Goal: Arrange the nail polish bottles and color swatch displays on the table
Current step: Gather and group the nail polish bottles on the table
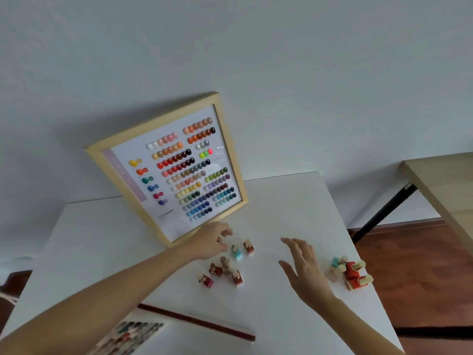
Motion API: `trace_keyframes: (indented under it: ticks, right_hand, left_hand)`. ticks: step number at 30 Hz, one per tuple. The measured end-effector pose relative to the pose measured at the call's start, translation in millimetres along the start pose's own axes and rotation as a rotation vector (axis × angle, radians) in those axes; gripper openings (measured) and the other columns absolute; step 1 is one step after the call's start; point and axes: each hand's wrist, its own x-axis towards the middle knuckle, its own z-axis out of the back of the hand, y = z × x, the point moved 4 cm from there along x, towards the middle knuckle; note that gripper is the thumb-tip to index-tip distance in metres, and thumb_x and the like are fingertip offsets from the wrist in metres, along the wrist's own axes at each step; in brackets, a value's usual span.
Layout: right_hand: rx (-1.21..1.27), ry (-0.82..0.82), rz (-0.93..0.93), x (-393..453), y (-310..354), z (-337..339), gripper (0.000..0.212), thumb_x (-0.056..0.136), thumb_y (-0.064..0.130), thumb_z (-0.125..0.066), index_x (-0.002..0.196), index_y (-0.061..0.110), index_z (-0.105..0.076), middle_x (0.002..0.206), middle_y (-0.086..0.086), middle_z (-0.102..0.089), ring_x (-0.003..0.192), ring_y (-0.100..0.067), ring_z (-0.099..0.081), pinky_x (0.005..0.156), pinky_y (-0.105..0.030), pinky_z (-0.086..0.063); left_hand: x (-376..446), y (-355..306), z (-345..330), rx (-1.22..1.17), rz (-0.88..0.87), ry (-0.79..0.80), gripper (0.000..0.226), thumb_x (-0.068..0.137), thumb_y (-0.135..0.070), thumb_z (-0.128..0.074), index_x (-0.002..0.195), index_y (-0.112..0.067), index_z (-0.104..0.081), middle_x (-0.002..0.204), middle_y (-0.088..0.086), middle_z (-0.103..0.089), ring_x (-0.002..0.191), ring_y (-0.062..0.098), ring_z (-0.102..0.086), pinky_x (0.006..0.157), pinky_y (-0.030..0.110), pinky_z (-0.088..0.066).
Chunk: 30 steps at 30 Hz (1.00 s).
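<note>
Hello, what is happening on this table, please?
A person is sorting nail polish bottles on a white table. The left hand reaches toward a loose group of small bottles, fingers slightly curled, holding nothing. The right hand hovers open beside a second cluster of bottles near the table's right edge. A wooden-framed colour swatch display leans against the wall, and another swatch display lies flat at the near edge.

The swatch card on the desk is cut by the bottom edge. The bottles are blurred.
</note>
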Motion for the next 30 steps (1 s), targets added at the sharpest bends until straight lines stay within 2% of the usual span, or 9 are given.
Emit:
trace_keyframes:
  ticks: [4,9,14,18,21,23,26,30]
  right_hand:
    - [0.005,0.172,0.027,33,17,-24,0.051,0.093,0.026,-0.054,0.139,0.024,-0.032,0.136,-0.006,-0.043,0.120,-0.020,-0.046,0.100,-0.029,-0.042]
    - [-0.020,0.322,0.066,66,31,-49,0.052,0.092,0.023,-0.057,0.138,0.029,-0.034,0.135,-0.006,-0.043,0.118,-0.020,-0.048,0.101,-0.029,-0.042]
    - [-0.062,0.374,0.165,86,40,-71,0.050,0.091,0.019,-0.059,0.133,0.038,-0.040,0.127,-0.004,-0.046,0.109,-0.018,-0.047,0.093,-0.030,-0.048]
    - [-0.115,0.408,0.251,92,44,-86,0.044,0.091,0.019,-0.058,0.127,0.040,-0.044,0.121,-0.002,-0.049,0.101,-0.015,-0.046,0.085,-0.029,-0.050]
    - [-0.118,0.423,0.285,95,44,-91,0.037,0.092,0.018,-0.057,0.122,0.039,-0.050,0.116,-0.001,-0.051,0.096,-0.013,-0.045,0.083,-0.027,-0.049]
    - [-0.108,0.431,0.302,96,44,-94,0.033,0.092,0.017,-0.057,0.118,0.036,-0.053,0.113,-0.002,-0.052,0.094,-0.013,-0.048,0.082,-0.028,-0.050]
    - [-0.115,0.424,0.337,97,46,-97,0.027,0.092,0.011,-0.056,0.114,0.027,-0.058,0.109,-0.005,-0.055,0.089,-0.014,-0.050,0.077,-0.025,-0.048]
    - [-0.130,0.420,0.325,97,43,-97,0.024,0.092,0.006,-0.054,0.112,0.019,-0.058,0.106,-0.007,-0.059,0.086,-0.016,-0.051,0.073,-0.026,-0.048]
  left_hand:
    - [-13,30,-15,0.212,-0.048,0.176,0.039,0.086,-0.019,-0.064,0.123,-0.024,-0.054,0.125,0.000,-0.056,0.095,0.010,-0.057,0.081,0.021,-0.045]
    - [-7,30,-33,0.345,-0.166,0.241,0.047,0.088,-0.024,-0.061,0.133,-0.022,-0.048,0.131,0.003,-0.050,0.109,0.024,-0.058,0.092,0.033,-0.049]
    - [2,25,-40,0.561,-0.292,0.278,0.025,0.094,-0.024,-0.051,0.117,-0.015,-0.056,0.116,0.010,-0.057,0.094,0.026,-0.061,0.082,0.034,-0.050]
    - [3,28,-44,0.716,-0.365,0.257,0.028,0.099,-0.030,-0.043,0.121,-0.013,-0.047,0.111,0.012,-0.058,0.086,0.027,-0.063,0.074,0.036,-0.050]
    - [1,32,-45,0.695,-0.372,0.280,0.033,0.096,-0.038,-0.046,0.119,-0.014,-0.046,0.112,0.012,-0.056,0.089,0.029,-0.062,0.070,0.032,-0.041]
    - [1,35,-47,0.657,-0.359,0.298,0.032,0.095,-0.035,-0.050,0.119,-0.013,-0.049,0.113,0.013,-0.056,0.093,0.030,-0.061,0.071,0.031,-0.039]
    - [4,38,-50,0.630,-0.345,0.273,0.026,0.096,-0.026,-0.051,0.118,-0.012,-0.054,0.111,0.013,-0.057,0.091,0.027,-0.062,0.072,0.026,-0.039]
    - [7,38,-49,0.574,-0.334,0.237,0.023,0.096,-0.026,-0.052,0.113,-0.012,-0.061,0.105,0.011,-0.060,0.085,0.023,-0.062,0.071,0.024,-0.041]
